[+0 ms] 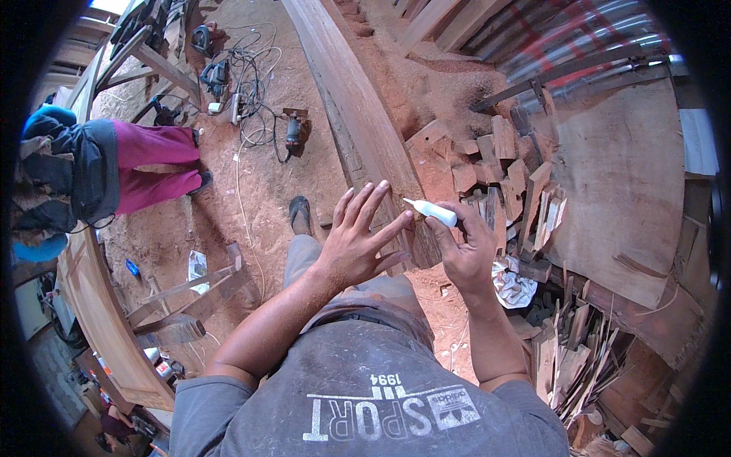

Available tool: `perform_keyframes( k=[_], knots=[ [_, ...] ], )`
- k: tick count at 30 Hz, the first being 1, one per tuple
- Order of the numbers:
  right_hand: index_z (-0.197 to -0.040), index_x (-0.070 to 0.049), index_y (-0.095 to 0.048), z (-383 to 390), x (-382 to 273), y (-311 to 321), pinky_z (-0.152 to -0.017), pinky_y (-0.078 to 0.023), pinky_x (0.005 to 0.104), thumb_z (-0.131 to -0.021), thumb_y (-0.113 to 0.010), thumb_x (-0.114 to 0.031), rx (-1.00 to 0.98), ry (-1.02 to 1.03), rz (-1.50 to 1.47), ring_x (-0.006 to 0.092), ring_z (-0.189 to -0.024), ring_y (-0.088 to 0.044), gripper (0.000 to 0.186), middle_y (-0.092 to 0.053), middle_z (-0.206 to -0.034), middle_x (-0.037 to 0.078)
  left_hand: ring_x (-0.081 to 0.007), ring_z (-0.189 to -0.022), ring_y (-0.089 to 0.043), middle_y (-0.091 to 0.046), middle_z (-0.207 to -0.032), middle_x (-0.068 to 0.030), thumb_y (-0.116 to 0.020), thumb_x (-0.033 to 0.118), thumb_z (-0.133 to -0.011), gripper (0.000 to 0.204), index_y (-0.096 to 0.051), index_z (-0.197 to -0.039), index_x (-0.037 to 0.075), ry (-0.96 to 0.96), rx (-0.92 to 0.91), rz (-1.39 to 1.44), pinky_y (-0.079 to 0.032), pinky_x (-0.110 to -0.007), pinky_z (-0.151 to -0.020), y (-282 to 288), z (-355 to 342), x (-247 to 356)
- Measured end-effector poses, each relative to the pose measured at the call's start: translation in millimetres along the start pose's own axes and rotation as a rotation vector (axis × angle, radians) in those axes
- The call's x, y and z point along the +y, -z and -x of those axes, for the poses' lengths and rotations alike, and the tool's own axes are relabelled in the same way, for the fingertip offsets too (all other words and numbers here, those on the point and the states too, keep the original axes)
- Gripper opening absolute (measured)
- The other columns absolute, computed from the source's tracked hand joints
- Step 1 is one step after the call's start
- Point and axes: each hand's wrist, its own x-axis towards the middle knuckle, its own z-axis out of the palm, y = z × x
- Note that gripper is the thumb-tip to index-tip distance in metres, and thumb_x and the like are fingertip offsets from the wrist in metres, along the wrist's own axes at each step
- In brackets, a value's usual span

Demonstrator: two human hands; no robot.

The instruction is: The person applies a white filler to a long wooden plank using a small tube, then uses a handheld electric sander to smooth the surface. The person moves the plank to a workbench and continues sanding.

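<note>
My right hand (pixel 466 247) grips a small white squeeze bottle (pixel 437 212) with a thin pointed nozzle, tilted so the tip points left toward the wood. Under both hands runs a long wooden plank (pixel 358 99), its near end close to my lap. My left hand (pixel 359 238) lies over that near end, palm down with fingers spread, holding nothing. Its index fingertip is close to the bottle's nozzle. Whether the nozzle touches the wood I cannot tell.
Power tools (pixel 293 135) and tangled cables (pixel 247 95) lie on the dusty floor, far left. Another person (pixel 84 167) stands at the left near a wooden door panel (pixel 106 320). Wood offcuts (pixel 506 167), crumpled paper (pixel 512 283) and a plywood sheet (pixel 617 183) are at the right.
</note>
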Motion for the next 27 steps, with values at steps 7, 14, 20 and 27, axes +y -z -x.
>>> perform_keyframes(
  k=[7, 14, 20, 27],
  knots=[
    [-0.123, -0.006, -0.074, 3.4, 0.5, 2.8, -0.089, -0.061, 0.0385, -0.096, -0.084, -0.017, -0.018, -0.001, 0.029, 0.0256, -0.105, -0.078, 0.03, -0.08, -0.114, 0.013, -0.0446, -0.16, -0.029, -0.027, -0.173, -0.0244, -0.075, 0.064, -0.092, 0.081, -0.046, -0.163, 0.04, 0.002, -0.017, -0.002, -0.021, -0.062, -0.131, 0.8, -0.1, 0.7],
    [-0.121, 0.0, -0.074, -0.3, -1.5, 3.4, -0.087, -0.06, 0.0336, -0.096, -0.083, -0.006, -0.015, 0.051, 0.045, 0.0191, -0.099, -0.076, 0.027, -0.079, -0.109, 0.013, -0.0441, -0.16, -0.029, -0.027, -0.173, -0.0243, -0.078, 0.062, -0.091, 0.083, -0.044, -0.164, 0.042, 0.006, -0.024, 0.003, -0.02, -0.062, -0.131, -1.3, 1.0, 0.4],
    [-0.121, -0.002, -0.074, -5.2, -0.8, 2.4, -0.087, -0.059, 0.0355, -0.095, -0.084, -0.009, -0.01, 0.069, 0.046, 0.022, -0.101, -0.076, 0.029, -0.079, -0.111, 0.013, -0.0442, -0.16, -0.03, -0.027, -0.173, -0.025, -0.08, 0.061, -0.089, 0.082, -0.047, -0.162, 0.041, 0.002, -0.016, 0.003, -0.02, -0.062, -0.131, -1.5, 0.9, 0.6],
    [-0.123, -0.006, -0.075, -7.2, 2.3, 1.9, -0.089, -0.061, 0.0388, -0.094, -0.086, -0.014, -0.031, 0.05, 0.045, 0.0274, -0.105, -0.078, 0.033, -0.079, -0.115, 0.014, -0.0437, -0.16, -0.03, -0.027, -0.174, -0.0251, -0.08, 0.06, -0.089, 0.081, -0.049, -0.162, 0.04, 0.001, -0.015, -0.009, -0.021, -0.06, -0.131, -0.4, 0.7, 1.9]
  ],
)
